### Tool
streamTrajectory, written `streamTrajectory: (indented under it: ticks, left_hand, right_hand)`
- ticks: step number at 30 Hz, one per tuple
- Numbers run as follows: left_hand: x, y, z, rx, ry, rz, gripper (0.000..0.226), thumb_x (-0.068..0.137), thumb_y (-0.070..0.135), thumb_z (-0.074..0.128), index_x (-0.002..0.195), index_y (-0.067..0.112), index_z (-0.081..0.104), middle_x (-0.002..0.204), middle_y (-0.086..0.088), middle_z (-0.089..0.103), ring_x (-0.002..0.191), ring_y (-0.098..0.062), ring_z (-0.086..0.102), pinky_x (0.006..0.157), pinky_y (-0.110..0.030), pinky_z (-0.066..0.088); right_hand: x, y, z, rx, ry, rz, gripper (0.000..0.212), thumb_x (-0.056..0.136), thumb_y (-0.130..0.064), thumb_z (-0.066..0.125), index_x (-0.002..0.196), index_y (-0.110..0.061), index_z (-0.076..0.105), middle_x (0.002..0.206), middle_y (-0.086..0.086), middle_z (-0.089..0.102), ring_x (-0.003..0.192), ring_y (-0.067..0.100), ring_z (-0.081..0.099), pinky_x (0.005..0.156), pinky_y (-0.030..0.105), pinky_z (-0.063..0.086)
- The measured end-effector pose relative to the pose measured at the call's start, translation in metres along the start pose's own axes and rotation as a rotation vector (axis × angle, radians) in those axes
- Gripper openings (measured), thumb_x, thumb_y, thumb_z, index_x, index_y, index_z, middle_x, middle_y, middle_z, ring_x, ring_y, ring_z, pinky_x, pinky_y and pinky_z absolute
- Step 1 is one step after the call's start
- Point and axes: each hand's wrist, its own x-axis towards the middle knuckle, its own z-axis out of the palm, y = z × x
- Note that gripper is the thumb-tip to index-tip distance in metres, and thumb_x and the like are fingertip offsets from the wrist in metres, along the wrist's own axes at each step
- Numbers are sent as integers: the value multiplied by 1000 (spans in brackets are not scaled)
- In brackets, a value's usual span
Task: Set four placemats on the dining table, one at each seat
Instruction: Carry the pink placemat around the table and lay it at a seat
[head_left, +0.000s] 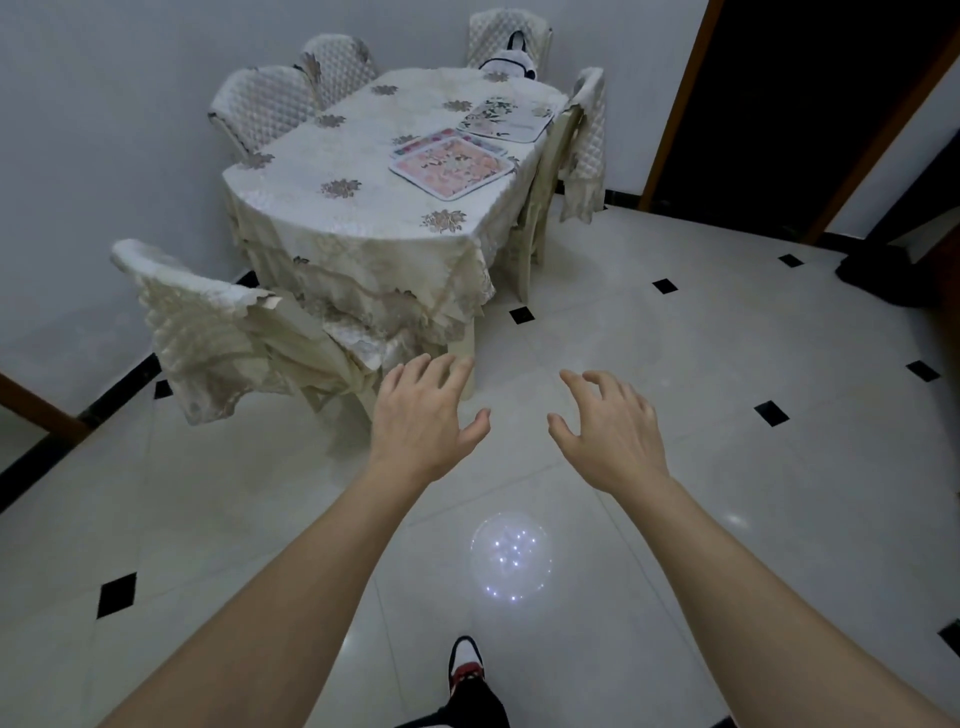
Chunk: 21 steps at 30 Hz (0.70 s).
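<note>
Both hands, left (426, 418) and right (608, 428), reach forward palms-down, fingers spread, holding nothing.

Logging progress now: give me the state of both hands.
Left hand: open, holding nothing.
Right hand: open, holding nothing.

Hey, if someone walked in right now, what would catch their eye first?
Two bare hands, left and right, reach forward, open and empty, over the tiled floor. Beyond them stands the table in its cream cloth, with pink placemats and a pale placemat along its right side.
</note>
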Motion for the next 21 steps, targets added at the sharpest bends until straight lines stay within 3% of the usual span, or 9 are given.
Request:
streamTrajectory:
  ticks: [10,21]
  left_hand:
    - [122,-39,33,-8,-31,51,67,83,60,43,138,23,49,136,0,58,126,-24,49,106,-46,40]
    - [251,-36,90,-24,-48,48,67,82,60,42,138,24,51,136,0,58,125,-24,51,104,-44,41]
  right_hand:
    - [119,-15,15,-5,21,30,55,89,-48,48,140,-27,41,138,7,49,130,23,42,107,47,33]
    - [246,30,45,13,12,40,55,88,-48,49,138,-26,45,136,8,52,127,24,45,104,48,36]
